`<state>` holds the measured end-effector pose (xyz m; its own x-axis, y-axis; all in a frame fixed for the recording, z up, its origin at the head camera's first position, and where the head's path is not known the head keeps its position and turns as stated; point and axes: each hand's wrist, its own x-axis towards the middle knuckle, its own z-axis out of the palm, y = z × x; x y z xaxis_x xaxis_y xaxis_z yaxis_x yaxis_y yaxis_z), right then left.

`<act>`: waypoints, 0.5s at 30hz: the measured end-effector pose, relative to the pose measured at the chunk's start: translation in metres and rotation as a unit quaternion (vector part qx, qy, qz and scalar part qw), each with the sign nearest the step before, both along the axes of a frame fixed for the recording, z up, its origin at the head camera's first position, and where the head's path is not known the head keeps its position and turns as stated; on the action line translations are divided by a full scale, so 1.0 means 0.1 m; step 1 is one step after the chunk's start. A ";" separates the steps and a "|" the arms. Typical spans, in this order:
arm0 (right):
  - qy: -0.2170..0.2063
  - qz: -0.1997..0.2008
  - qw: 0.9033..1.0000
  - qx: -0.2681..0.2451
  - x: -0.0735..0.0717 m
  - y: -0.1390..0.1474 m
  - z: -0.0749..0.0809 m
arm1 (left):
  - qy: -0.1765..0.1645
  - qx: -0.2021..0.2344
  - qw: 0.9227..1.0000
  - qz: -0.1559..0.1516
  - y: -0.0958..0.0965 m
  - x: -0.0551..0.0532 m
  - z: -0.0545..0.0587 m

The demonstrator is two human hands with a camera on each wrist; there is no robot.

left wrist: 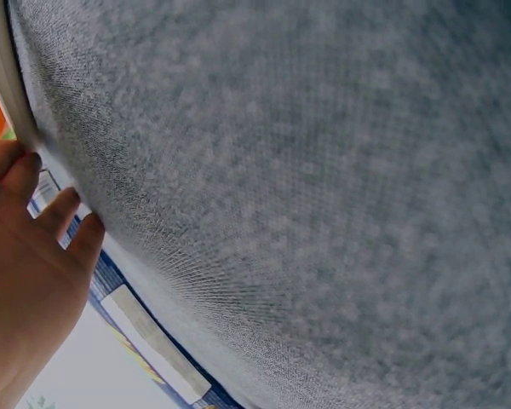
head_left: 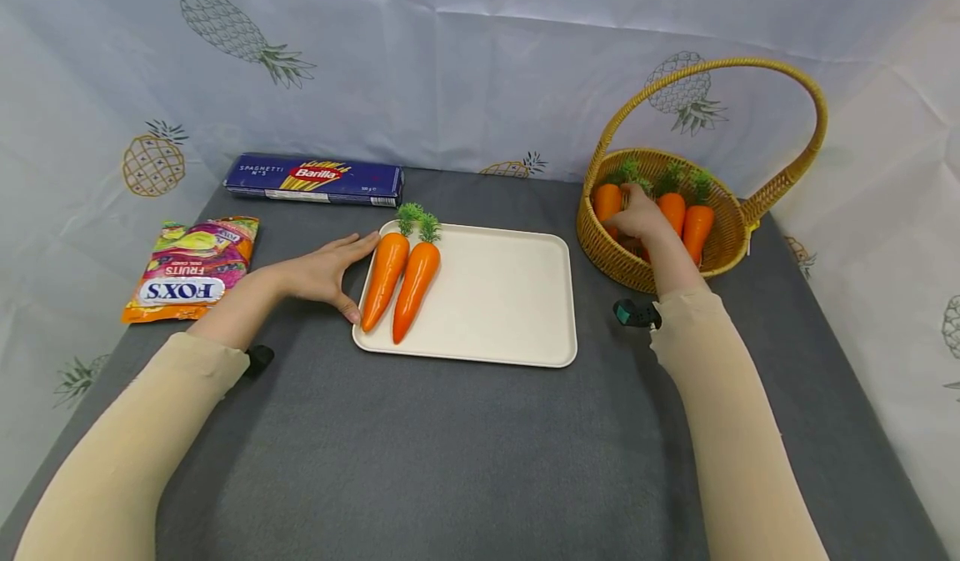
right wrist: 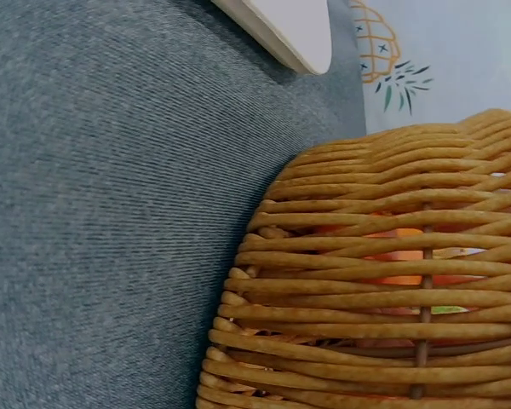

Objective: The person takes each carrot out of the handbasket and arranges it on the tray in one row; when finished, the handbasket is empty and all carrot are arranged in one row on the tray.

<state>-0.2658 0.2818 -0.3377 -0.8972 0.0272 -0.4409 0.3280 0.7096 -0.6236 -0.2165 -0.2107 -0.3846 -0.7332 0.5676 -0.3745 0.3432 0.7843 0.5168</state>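
My left hand (head_left: pixel 322 273) has its fingers spread along the left edge of a cream tray (head_left: pixel 495 294), fingertips at the rim and thumb near the lower corner. Two orange carrots (head_left: pixel 386 282) with green tops lie side by side on the tray's left part. In the left wrist view, the fingers (left wrist: pixel 55 213) reach the tray's rim. Inside a wicker basket (head_left: pixel 622 265) at the right, my right hand (head_left: pixel 643 215) grips a carrot (head_left: pixel 606 202) by its upper part. More carrots (head_left: pixel 697 232) lie beside it. The basket's wall hides this hand in the right wrist view.
A blue spaghetti box (head_left: pixel 315 179) lies at the back left, behind the tray. Left of my left hand is a bag of Fox's candy (head_left: pixel 195 267). The basket's tall handle (head_left: pixel 738 62) arches above the right hand. A pineapple-print cloth (head_left: pixel 465 69) hangs behind the grey table (head_left: pixel 420 461).
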 end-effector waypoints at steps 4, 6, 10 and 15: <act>0.004 0.000 1.000 0.016 0.00 -0.01 -0.02 | 0.001 0.001 1.000 0.000 0.00 0.00 0.00; 0.006 -0.002 1.000 0.019 -0.01 -0.01 -0.03 | 0.001 0.002 1.000 -0.001 0.01 0.00 0.00; 0.012 -0.007 1.000 0.023 -0.01 -0.01 -0.04 | 0.000 0.001 1.000 0.000 0.00 0.00 0.01; 0.020 -0.010 0.999 0.028 0.01 -0.02 -0.03 | -0.001 0.000 1.000 0.000 0.00 0.00 0.01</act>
<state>-0.2645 0.2802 -0.3412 -0.9131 0.0688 -0.4018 0.3180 0.7369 -0.5965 -0.2164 -0.2104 -0.3841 -0.7326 0.5672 -0.3762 0.3417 0.7846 0.5174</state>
